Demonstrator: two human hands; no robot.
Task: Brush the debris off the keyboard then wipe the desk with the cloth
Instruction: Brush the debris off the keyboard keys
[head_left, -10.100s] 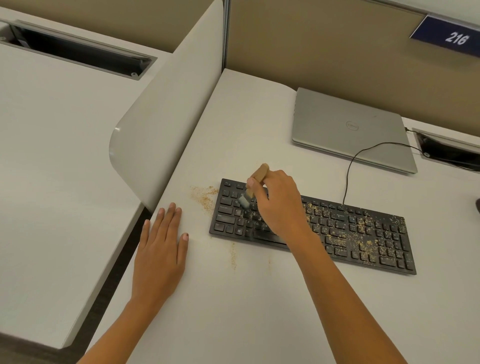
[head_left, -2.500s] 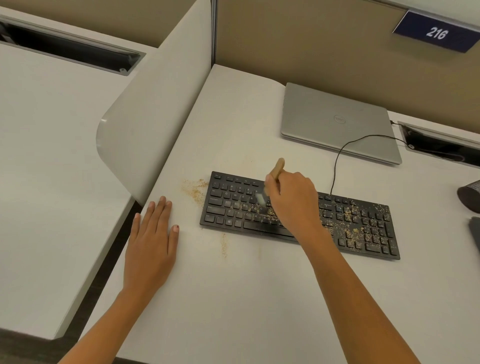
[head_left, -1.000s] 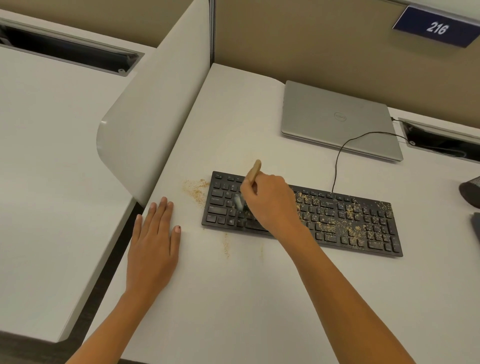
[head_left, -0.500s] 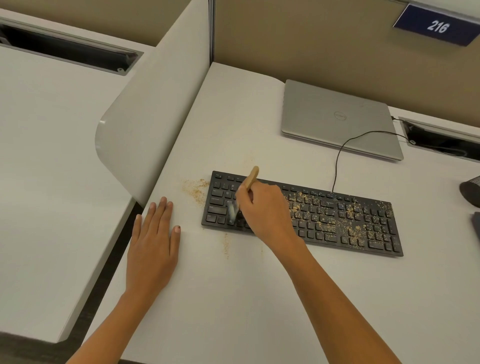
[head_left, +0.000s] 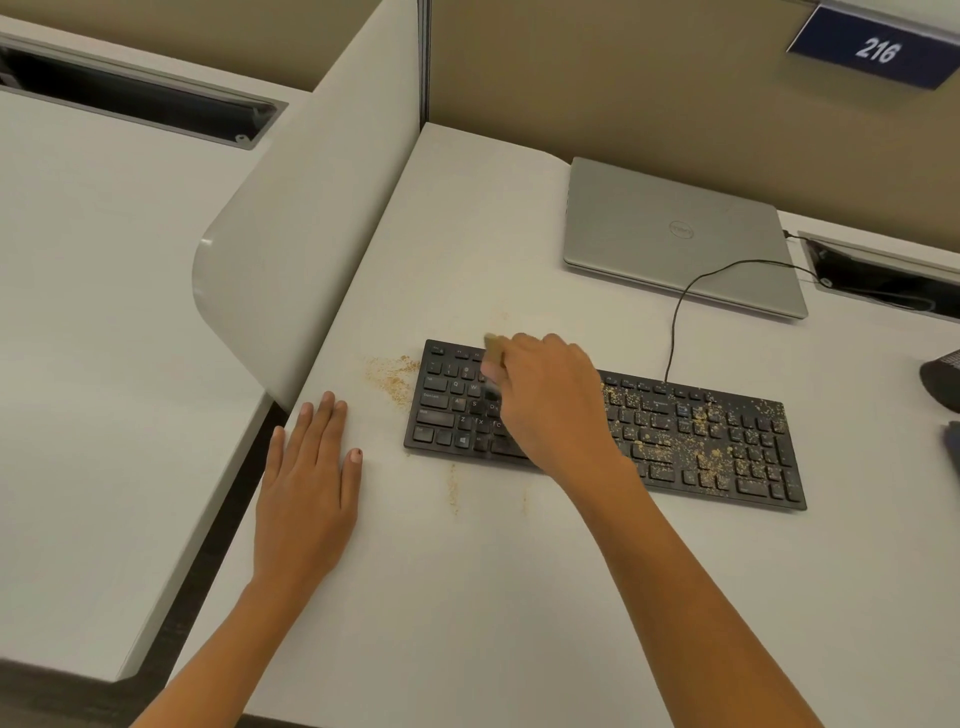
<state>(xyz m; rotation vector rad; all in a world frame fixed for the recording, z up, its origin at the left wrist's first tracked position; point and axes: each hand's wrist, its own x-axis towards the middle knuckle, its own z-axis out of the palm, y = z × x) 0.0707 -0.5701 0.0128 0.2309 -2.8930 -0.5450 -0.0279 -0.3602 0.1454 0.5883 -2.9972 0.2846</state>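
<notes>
Desk: keyboard, laptop, debris

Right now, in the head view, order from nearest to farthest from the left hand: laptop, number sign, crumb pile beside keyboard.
1. Crumb pile, just ahead of the left hand.
2. Laptop, closed, back right.
3. Number sign, on the wall, upper right.

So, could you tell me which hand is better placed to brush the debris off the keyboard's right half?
The right hand. It holds the brush over the keyboard, beside the debris on the right half. The left hand lies flat on the desk, empty and farther away.
</notes>
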